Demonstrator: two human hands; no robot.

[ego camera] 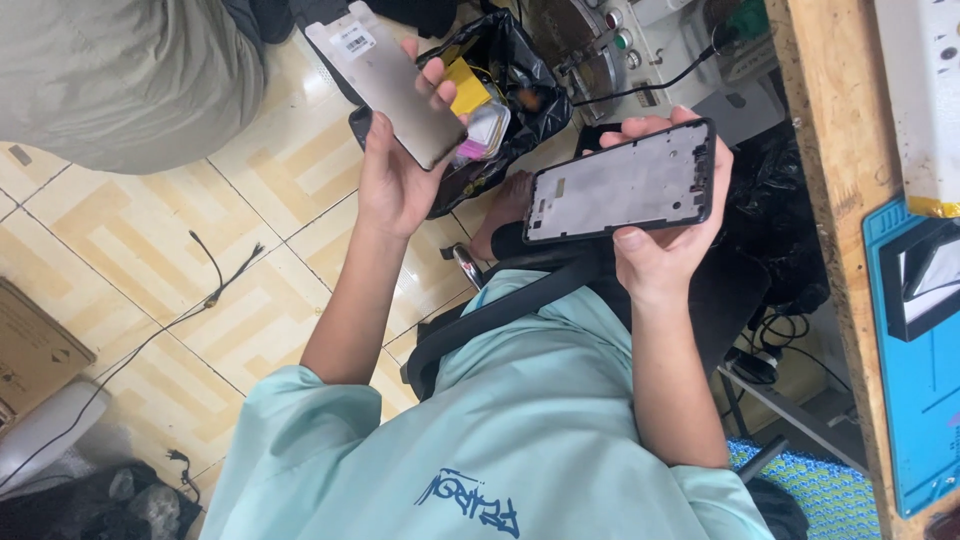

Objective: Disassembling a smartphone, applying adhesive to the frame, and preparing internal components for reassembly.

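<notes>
Head cam is looking straight down, so going left to right from where I'm watching: a flattened brown cardboard box (35,345) lies at the far left edge on the cream patterned floor tiles (150,250), with a thin black cable (190,300) trailing across the tiles beside it. Next is the left hand (395,175), raised and wrapped around the lower end of a flat grey rectangular phone screen panel (395,85) with a white sticker near its top; the thumb is over the panel's right edge and the panel is tilted, held up in the air. Just behind it on the floor is a black plastic bag (520,90) with yellow and pink bits inside. Then the right hand (665,245) is gripping a black-rimmed phone frame with a grey inner plate (622,183), held sideways, thumb on its bottom edge and fingertips curled over the top. The two parts are apart, not touching. My mint green shirt (500,440) fills the bottom. Far right is a wooden bench edge (835,130) with a blue work mat (925,390) on it.
</notes>
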